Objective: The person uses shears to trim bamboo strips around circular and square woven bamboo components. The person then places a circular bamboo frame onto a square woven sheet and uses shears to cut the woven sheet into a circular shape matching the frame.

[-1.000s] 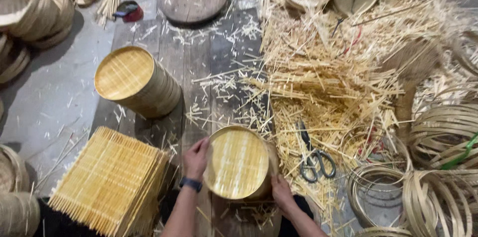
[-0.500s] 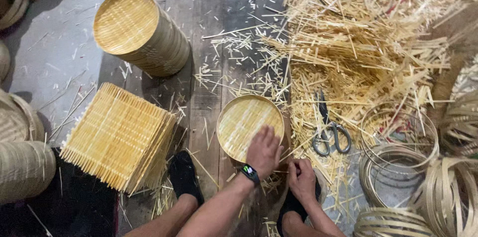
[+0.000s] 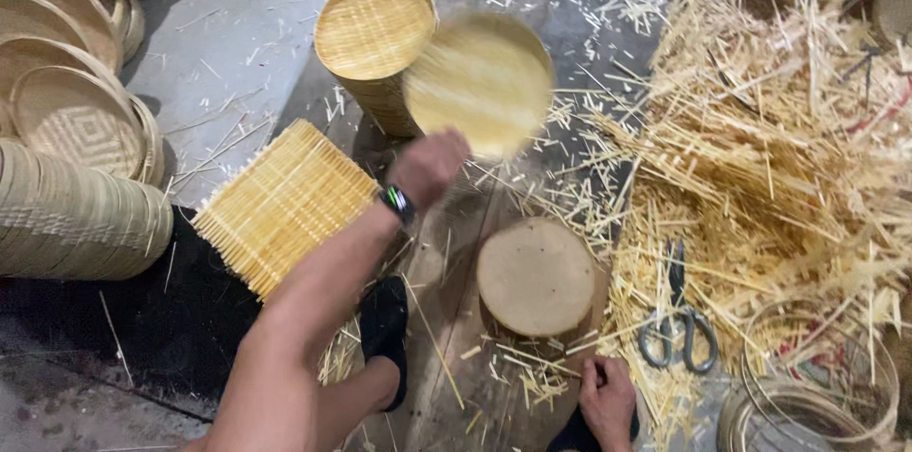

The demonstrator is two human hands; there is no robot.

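Two hands are showing: your left hand [image 3: 427,165] is gripping one round woven bamboo tray [image 3: 480,82], blurred, held up beside the one tall stack of finished trays [image 3: 373,46] at the far side. Your right hand [image 3: 606,398] is resting curled on the boards near you, holding nothing. One round wooden block [image 3: 537,275] is lying bare between them, one pair of scissors [image 3: 676,330] to its right, one pile of square woven mats [image 3: 285,203] to its left. Half a second ago the tray was sitting on that block under your left hand; now it is lifted away.
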